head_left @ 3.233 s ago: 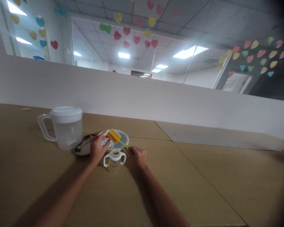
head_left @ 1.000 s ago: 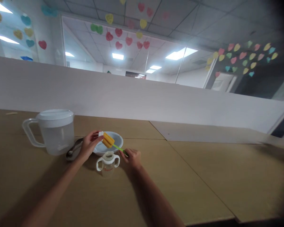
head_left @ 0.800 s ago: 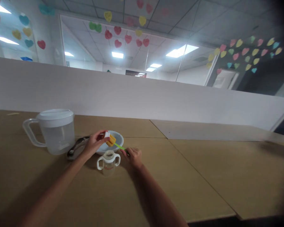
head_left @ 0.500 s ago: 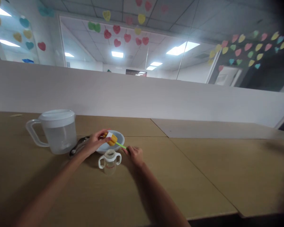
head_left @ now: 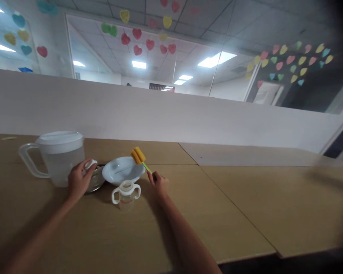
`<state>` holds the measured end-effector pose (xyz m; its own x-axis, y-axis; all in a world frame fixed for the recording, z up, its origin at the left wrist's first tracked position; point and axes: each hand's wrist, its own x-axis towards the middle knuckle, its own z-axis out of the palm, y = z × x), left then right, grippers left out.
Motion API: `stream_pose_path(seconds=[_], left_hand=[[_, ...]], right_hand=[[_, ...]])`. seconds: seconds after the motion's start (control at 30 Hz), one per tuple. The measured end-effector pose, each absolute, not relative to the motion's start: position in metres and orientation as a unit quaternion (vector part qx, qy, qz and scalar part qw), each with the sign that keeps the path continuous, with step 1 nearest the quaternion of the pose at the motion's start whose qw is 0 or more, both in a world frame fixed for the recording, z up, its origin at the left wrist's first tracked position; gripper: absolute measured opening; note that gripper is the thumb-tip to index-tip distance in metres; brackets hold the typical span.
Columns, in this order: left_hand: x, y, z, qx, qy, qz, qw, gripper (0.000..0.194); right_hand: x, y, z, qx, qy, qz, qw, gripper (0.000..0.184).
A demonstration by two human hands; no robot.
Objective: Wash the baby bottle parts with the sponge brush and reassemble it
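Across the lower half, a broad wood-toned table (head_left: 231, 205) with dark seams. Behind the table, a low white wall (head_left: 188, 114), topped by wide glass panes (head_left: 97, 49) with lit ceiling panels (head_left: 217, 59) visible beyond. At left on the table, a large lidded pitcher (head_left: 64, 165) of translucent plastic, handle toward the left. Right of the pitcher, a shallow white bowl (head_left: 118, 171). Between pitcher and bowl, a round metal dish (head_left: 95, 183), partly hidden.

Left hand (head_left: 79, 178) in front of the pitcher, thumb and fingers pinched around a small white piece (head_left: 90, 164), level with the metal dish; impossible to say whether touching it. Right hand (head_left: 159, 184) to the right of the bowl, fingers curled firmly around the lower end of a sponge brush (head_left: 138, 156).

Just in front of the bowl, upright, a clear bottle (head_left: 127, 198) with an uncapped mouth, white collar and two looped white handles. Sponge brush tilted up and left, ridged yellow head near the bowl's far right rim, on a thin bright-green stem (head_left: 146, 167). White piece mostly covered by fingers, shape unclear. Scattered over the glass, small heart-shaped notes (head_left: 150, 45) in red, yellow, green and blue.
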<state>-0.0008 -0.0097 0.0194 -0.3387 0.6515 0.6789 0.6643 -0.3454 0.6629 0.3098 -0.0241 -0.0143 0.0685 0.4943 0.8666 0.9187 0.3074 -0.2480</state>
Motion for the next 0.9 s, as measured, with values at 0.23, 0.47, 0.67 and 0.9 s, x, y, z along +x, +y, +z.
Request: stream_pose_path(seconds=[0.23, 0.47, 0.67, 0.9], left_hand=[[-0.012, -0.001, -0.019, -0.629, -0.577, -0.521, -0.028, 0.037], [-0.013, 0.003, -0.026, -0.648, -0.582, -0.491, -0.015, 0.037], [-0.018, 0.005, -0.033, -0.690, -0.573, -0.442, 0.006, 0.028], [-0.021, 0.009, -0.035, -0.702, -0.552, -0.449, 0.028, 0.021]], right_hand=[[0.309, -0.022, -0.016, -0.556, -0.641, -0.220, 0.481, 0.067], [0.310, -0.024, -0.016, -0.574, -0.664, -0.196, 0.436, 0.061], [0.310, -0.024, -0.015, -0.560, -0.668, -0.211, 0.441, 0.063], [0.309, -0.024, -0.014, -0.531, -0.681, -0.233, 0.448, 0.064]])
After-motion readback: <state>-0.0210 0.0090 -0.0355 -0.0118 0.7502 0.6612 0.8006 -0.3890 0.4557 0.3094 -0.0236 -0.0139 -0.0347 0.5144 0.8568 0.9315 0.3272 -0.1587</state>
